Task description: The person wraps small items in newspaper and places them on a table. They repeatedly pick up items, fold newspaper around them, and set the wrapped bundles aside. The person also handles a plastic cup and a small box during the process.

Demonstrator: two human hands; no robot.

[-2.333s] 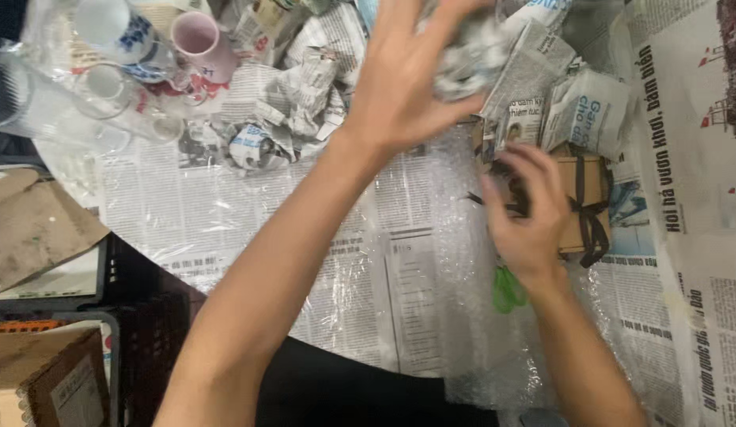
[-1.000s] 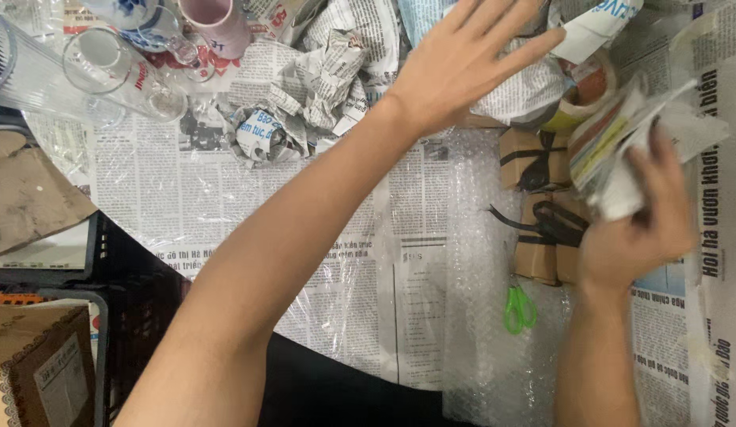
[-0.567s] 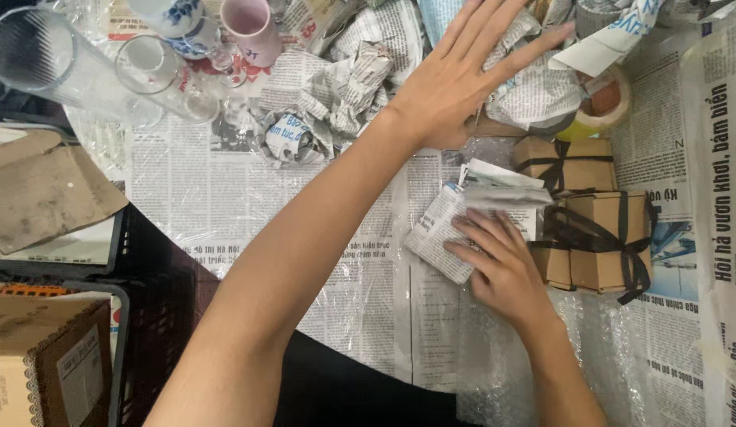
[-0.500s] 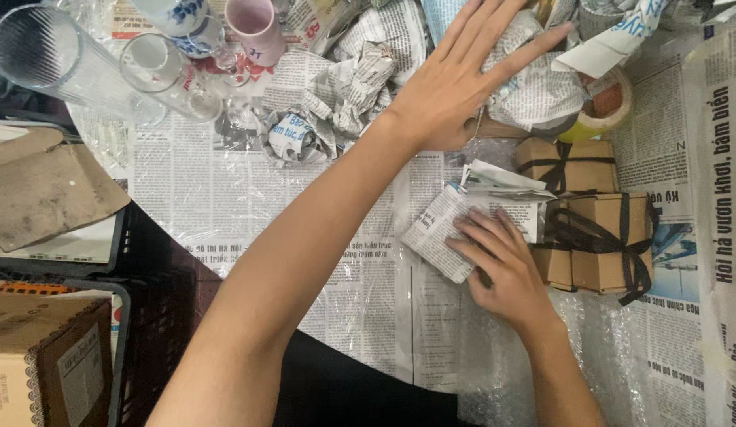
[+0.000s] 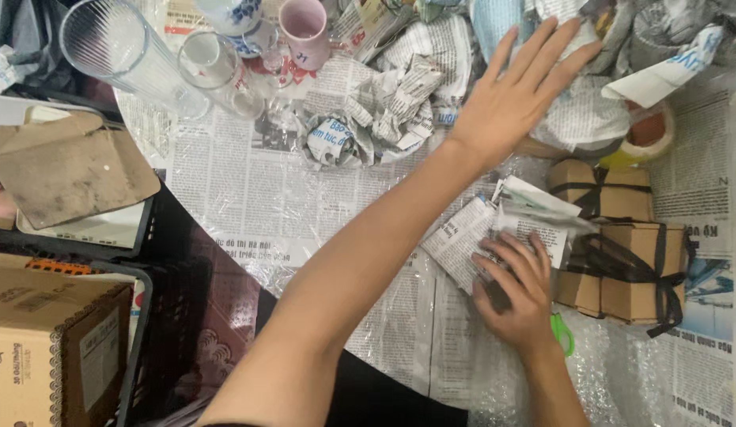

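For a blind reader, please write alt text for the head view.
The right hand presses a newspaper bundle on a paper-covered table; the left hand reaches over crumpled newspaper. Ribboned brown boxes lie right, glasses upper left.

Both forearms are bare, with no sleeves, rings or watch.

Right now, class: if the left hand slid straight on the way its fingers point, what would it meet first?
The left hand points up and to the right. Its fingertips already reach a newspaper-wrapped bundle, so it would likely meet that first; depth is hard to judge.
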